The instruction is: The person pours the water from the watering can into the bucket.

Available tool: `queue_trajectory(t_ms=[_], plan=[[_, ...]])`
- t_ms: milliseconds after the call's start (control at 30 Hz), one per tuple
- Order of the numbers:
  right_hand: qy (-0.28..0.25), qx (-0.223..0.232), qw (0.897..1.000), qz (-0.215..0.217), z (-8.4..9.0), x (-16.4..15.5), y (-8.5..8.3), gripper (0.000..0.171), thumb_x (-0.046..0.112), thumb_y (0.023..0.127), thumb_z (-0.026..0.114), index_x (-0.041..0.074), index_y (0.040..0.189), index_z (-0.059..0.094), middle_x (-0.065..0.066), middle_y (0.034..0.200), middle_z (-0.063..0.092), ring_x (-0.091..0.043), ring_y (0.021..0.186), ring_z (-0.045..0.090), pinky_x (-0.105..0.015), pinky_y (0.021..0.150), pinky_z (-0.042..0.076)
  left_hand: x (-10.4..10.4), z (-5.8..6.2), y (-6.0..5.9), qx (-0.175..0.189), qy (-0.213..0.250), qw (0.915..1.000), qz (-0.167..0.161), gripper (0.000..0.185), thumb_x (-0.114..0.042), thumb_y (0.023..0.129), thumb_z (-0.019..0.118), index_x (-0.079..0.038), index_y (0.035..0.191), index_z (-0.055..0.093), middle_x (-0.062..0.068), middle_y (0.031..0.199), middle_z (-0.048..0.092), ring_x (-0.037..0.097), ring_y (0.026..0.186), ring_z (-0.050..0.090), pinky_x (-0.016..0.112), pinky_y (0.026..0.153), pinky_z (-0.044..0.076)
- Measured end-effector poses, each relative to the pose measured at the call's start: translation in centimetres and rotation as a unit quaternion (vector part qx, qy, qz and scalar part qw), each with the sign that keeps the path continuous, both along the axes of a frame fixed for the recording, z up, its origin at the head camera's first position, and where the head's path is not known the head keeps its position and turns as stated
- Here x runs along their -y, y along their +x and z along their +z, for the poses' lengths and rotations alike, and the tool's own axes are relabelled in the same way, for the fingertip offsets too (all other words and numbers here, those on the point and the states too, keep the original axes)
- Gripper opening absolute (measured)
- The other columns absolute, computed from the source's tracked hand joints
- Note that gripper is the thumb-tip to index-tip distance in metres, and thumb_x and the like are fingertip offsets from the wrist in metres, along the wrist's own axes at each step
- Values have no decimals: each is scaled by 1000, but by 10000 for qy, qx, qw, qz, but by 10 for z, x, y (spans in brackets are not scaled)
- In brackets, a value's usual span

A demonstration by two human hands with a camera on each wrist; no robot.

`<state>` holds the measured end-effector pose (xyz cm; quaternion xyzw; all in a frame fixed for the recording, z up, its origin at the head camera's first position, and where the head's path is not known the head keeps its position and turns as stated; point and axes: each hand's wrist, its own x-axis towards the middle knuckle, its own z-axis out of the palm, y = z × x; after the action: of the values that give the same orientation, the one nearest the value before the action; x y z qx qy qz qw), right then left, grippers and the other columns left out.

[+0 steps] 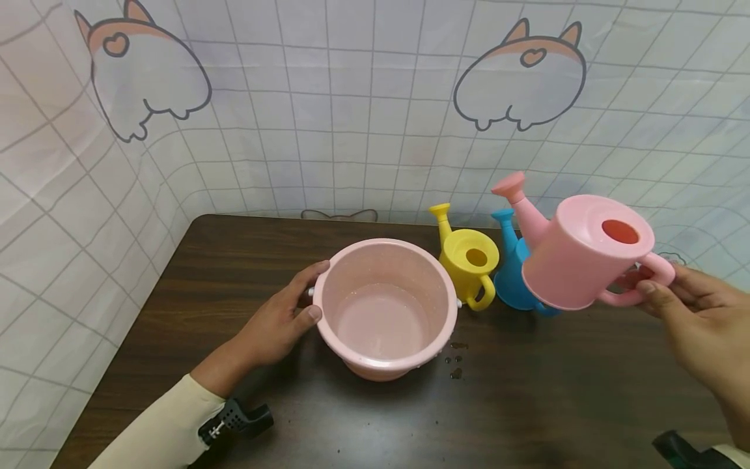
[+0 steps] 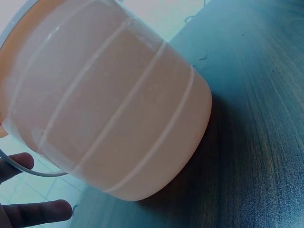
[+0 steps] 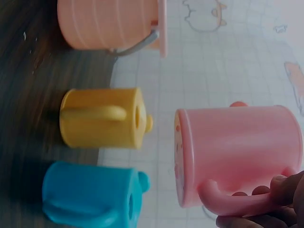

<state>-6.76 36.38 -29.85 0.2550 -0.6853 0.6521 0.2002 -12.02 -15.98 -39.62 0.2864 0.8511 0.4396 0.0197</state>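
1. Over the right half of the table (image 1: 176, 273), toward its far edge, the right hand (image 1: 697, 312) holds the pink watering can (image 1: 586, 257) clear of the wood by its loop handle, fingers curled round the loop and thumb on top.
2. The can is tilted, with its spout up and aimed left, toward the pink bucket (image 1: 383, 312).
3. The left hand (image 1: 281, 319) rests against the bucket's left wall, thumb at the rim and fingers lying along the side. It is a light steadying contact; I cannot tell whether the fingers truly clasp the wall.
4. The bucket stands upright near the middle of the table. Its inside looks wet, and a few drops lie on the wood just in front of its right side.
5. Judgement: the step in hand is carrying the can toward the bucket; no stream shows from the spout.
6. Judgement: the next move calls for bringing the spout over the rim, then tipping gently while the bucket stays braced.
7. Can: smooth matt pink plastic, round filling hole on top showing reddish inside, flared rose at the spout tip.
8. A yellow watering can (image 1: 469, 260) and a blue watering can (image 1: 515, 280) stand side by side between bucket and raised can, near the far edge.
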Motion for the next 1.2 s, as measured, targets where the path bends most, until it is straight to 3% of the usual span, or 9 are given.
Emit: queue_trajectory(t_ms=[100,267,467,733,967,1200], plan=[[151,118,9996,-214,3,8,3,30,-27,94,46,-32,123,49,-17,109,75,-20,95,75,-26,82,54,0,0,0,-13,-6,10000,9,66,-58,105,44,-33,162,23,10,151,48,29,118,64,56,93,50],[254,419,9988,-69,6,19,8,31,-26,95,45,-30,125,50,-23,102,74,-23,91,75,-27,87,54,1,1,1,-28,-26,10000,14,66,-58,105,45,-32,162,23,11,151,49,29,119,64,57,94,49],[886,1050,9867,-874,13,30,17,30,-18,96,54,-21,126,59,-16,93,76,-19,87,75,-26,81,55,1,0,1,-30,-58,10000,27,66,-57,105,44,-32,162,23,11,150,49,28,119,64,56,94,49],[482,136,9987,120,4,36,15,31,-29,89,54,-30,120,54,-25,90,74,-22,94,74,-25,85,54,2,0,1,-26,-60,10000,30,65,-56,106,45,-33,163,22,10,151,49,28,120,63,56,95,49],[1235,321,9913,-337,5,43,21,33,-28,87,58,-23,120,61,-22,86,74,-18,96,73,-20,86,52,2,0,0,-42,-43,10000,20,65,-55,106,45,-32,162,22,10,151,49,28,121,63,57,96,48],[1584,140,9868,-298,2,47,23,32,-28,86,60,-22,118,63,-21,86,74,-17,95,73,-19,84,52,2,-1,0,-53,-99,9999,52,65,-56,106,45,-33,162,22,10,150,49,28,121,63,57,96,48]])
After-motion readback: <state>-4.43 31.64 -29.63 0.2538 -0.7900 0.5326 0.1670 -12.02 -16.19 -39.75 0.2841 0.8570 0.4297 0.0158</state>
